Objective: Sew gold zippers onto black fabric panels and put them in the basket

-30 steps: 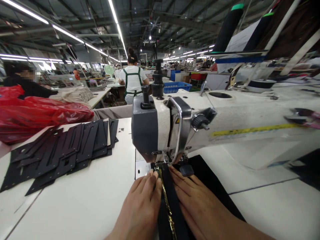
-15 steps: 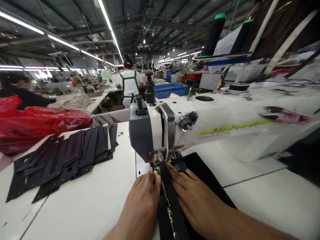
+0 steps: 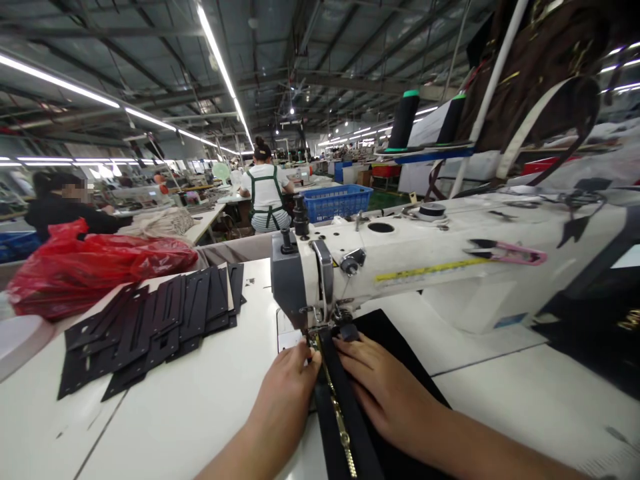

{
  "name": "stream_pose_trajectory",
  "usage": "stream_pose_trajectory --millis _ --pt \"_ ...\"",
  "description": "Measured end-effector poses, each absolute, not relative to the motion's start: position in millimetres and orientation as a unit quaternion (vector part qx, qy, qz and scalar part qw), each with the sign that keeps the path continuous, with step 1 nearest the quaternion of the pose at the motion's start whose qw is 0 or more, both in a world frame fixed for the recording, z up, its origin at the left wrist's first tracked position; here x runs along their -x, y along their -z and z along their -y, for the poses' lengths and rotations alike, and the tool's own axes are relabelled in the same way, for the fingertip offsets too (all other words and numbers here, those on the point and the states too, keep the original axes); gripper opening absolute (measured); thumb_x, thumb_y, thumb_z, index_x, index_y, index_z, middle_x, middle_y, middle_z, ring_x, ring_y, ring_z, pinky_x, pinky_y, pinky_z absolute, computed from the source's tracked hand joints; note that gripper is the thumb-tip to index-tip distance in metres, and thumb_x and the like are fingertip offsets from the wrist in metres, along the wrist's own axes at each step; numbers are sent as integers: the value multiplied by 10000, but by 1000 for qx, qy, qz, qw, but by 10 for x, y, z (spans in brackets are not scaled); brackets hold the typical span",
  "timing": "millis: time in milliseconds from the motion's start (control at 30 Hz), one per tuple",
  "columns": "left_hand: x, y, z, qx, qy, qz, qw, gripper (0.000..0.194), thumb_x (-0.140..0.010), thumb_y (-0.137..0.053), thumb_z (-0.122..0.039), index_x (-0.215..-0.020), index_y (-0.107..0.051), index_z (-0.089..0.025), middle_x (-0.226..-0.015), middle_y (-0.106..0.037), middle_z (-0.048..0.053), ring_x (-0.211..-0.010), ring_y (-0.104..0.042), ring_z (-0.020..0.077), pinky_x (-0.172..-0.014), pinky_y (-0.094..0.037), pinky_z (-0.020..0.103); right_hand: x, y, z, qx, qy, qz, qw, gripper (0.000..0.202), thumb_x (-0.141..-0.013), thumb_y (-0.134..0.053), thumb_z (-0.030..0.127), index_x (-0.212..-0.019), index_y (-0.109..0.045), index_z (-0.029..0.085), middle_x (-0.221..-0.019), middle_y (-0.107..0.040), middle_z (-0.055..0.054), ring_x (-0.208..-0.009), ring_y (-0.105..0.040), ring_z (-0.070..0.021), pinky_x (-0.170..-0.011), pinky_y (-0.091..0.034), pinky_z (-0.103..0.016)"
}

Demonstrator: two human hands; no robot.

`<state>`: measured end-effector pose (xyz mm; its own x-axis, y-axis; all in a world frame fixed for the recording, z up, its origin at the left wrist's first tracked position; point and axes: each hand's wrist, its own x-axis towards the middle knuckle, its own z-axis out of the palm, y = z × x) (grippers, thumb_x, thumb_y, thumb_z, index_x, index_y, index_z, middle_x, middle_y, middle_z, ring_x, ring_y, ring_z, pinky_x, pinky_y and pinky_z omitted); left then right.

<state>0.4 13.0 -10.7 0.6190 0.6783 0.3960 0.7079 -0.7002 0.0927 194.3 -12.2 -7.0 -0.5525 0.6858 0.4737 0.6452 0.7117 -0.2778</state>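
A white sewing machine [image 3: 410,253] stands over black fabric [image 3: 395,340], on which a black strip with a gold zipper [image 3: 336,410] runs toward me from the needle area. My left hand [image 3: 287,387] is at the strip's left edge beside the presser foot, thumb and fingers pinched on the zipper's edge. Flat on the fabric, right of the zipper, lies my right hand [image 3: 380,380], its fingers stretched toward the presser foot and partly behind a dark knob.
Black slotted pieces [image 3: 150,327] lie overlapping at the left, near a red plastic bag [image 3: 95,267]. Pink-handled snips [image 3: 515,253] rest on the machine arm. Thread cones [image 3: 403,121] stand behind. Two people work farther back, near a blue basket [image 3: 337,202].
The view has tilted up and shifted, showing more ceiling and more of the machine's right side. Both hands stay by the presser foot, with the left fingers slightly more bent.
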Motion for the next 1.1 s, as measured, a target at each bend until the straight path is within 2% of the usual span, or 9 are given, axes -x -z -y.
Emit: stream_pose_trajectory --millis 67,167,300,500,667,933,1100 --pt "21 89 -85 902 212 373 40 306 -779 -543 -38 -1061 -575 -152 -1059 -592 112 -944 -596 231 -806 -535 386 -1936 87 295 341 -5 877 338 344 -823 -391 84 -1111 -572 137 -1065 -610 -123 -1003 -549 -208 -928 -419 -437" --pt "73 79 17 910 214 353 47 322 -778 -508 -26 -1062 -587 -155 -1092 -605 117 -1007 -590 234 -841 -526 396 -1892 160 568 287 51 877 383 261 -829 -395 98 -918 -636 141 -861 -650 -91 -803 -591 -187 -762 -508 -341" --pt "106 44 140 903 231 360 32 293 -787 -483 -38 -1023 -612 -155 -1104 -619 106 -1005 -601 222 -829 -540 369 -1791 228 749 289 117 866 391 240 -825 -397 63 -836 -637 75 -832 -662 -127 -798 -605 -198 -691 -531 -280" --pt "72 42 193 905 231 349 74 275 -789 -476 -47 -1006 -621 -136 -1102 -623 121 -993 -607 242 -825 -542 396 -1705 191 762 252 187 859 404 289 -792 -382 9 -667 -627 101 -716 -662 -86 -733 -616 -214 -702 -539 -339" --pt "49 66 229 914 236 314 99 255 -789 -484 -48 -1000 -613 -105 -1053 -646 127 -978 -614 265 -821 -542 416 -1745 239 802 261 176 857 407 303 -817 -375 20 -708 -641 116 -768 -678 -93 -784 -627 -178 -783 -525 -282" --pt "34 64 219 910 243 316 113 235 -826 -441 -47 -970 -612 -117 -1042 -651 121 -948 -631 233 -823 -546 375 -1733 465 784 296 199 836 417 266 -848 -407 59 -836 -662 133 -809 -699 -63 -771 -652 -152 -711 -545 -216" --pt "32 73 161 909 248 314 114 235 -862 -395 -66 -954 -609 -100 -1022 -654 142 -938 -632 253 -792 -559 400 -1728 492 754 311 168 839 413 263 -837 -426 61 -900 -666 149 -840 -705 -61 -784 -660 -164 -724 -554 -226"
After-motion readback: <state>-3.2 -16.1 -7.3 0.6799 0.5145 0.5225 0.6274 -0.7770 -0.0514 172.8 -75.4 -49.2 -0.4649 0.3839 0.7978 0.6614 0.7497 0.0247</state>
